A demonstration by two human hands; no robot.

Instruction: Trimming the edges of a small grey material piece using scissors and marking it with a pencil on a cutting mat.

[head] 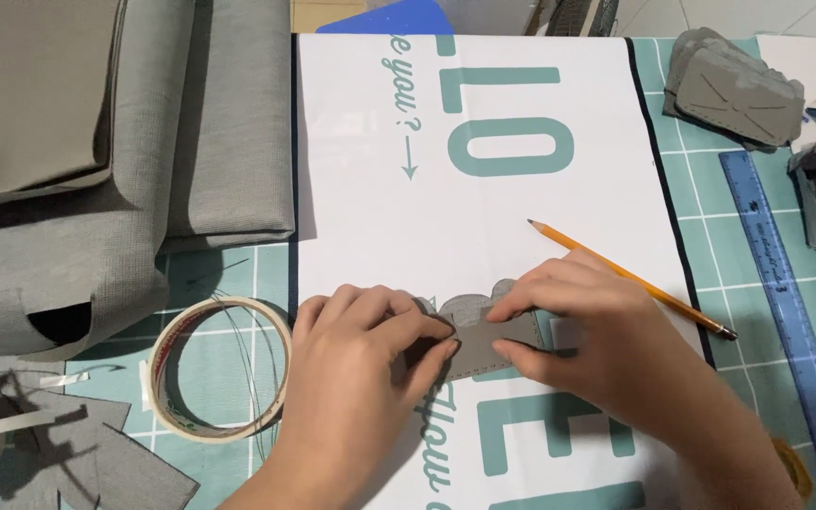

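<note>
A small grey cut-out piece [495, 338] with a scalloped top edge lies on a white sheet with teal lettering [521, 208]. My left hand [361, 364] presses on its left end with the fingertips. My right hand [583, 326] pinches its right end between thumb and fingers. An orange pencil [630, 277] lies just beyond my right hand, point toward the upper left, untouched.
A tape roll [219, 368] lies left of my left hand. Folded grey fabric [115, 142] fills the upper left. Grey scraps [77, 444] lie at lower left. A blue ruler [786, 302] and a stack of grey cut pieces [734, 90] sit on the green cutting mat [710, 217].
</note>
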